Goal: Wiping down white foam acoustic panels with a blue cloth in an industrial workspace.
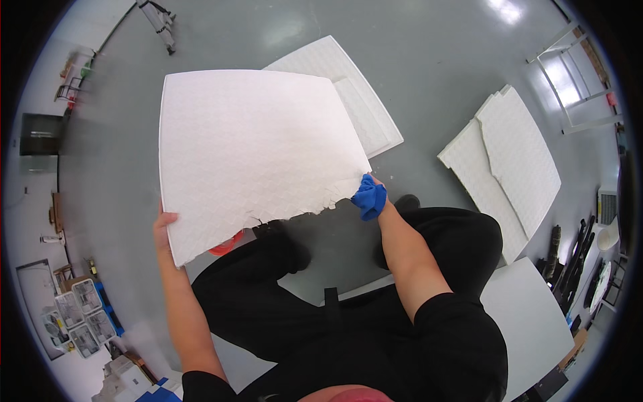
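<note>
I hold up a white textured foam-like panel (261, 141) with a ragged, broken near edge. My left hand (164, 228) grips its near left side, fingertips over the edge. My right hand (375, 194) is at its near right corner, holding a crumpled blue cloth (368, 199) against it; most of those fingers are hidden. Behind the panel, more white boards (315, 57) lie on the grey floor. A red object (224, 248) shows partly beneath the near edge.
A stack of broken white boards (516, 161) lies to the right, a pale board (529, 315) under it nearby. A metal frame (569, 127) stands at the upper right, a grey stand (157, 23) at the upper left. Plastic bins (87, 315) and black bundles (576, 261) sit along the sides.
</note>
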`<action>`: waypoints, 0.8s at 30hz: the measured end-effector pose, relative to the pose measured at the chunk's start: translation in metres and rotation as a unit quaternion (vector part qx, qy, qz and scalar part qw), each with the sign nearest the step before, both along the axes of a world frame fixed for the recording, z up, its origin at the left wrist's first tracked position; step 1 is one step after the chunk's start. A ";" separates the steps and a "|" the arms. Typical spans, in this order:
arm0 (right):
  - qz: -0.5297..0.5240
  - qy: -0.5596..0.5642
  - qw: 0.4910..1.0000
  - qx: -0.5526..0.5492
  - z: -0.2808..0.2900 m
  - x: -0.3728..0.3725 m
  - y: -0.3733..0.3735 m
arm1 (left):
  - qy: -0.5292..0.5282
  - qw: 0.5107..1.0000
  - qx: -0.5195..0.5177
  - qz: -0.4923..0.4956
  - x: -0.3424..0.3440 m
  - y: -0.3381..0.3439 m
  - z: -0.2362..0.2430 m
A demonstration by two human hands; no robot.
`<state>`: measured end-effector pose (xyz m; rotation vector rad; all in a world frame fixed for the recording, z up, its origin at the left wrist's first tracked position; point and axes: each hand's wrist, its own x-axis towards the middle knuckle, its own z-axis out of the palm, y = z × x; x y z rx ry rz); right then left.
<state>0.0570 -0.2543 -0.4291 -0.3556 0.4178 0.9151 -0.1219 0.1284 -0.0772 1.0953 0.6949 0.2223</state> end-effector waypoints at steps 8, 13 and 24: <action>-0.037 0.023 0.998 0.051 -0.011 0.066 -0.043 | 0.012 0.998 -0.044 -0.033 0.034 0.009 -0.037; -0.019 -0.044 0.998 -0.037 0.026 0.147 -0.059 | -0.028 0.996 -0.068 -0.051 0.070 0.020 -0.084; -0.023 -0.042 0.994 -0.097 0.019 0.203 -0.088 | -0.068 0.991 -0.107 -0.045 0.097 0.017 -0.193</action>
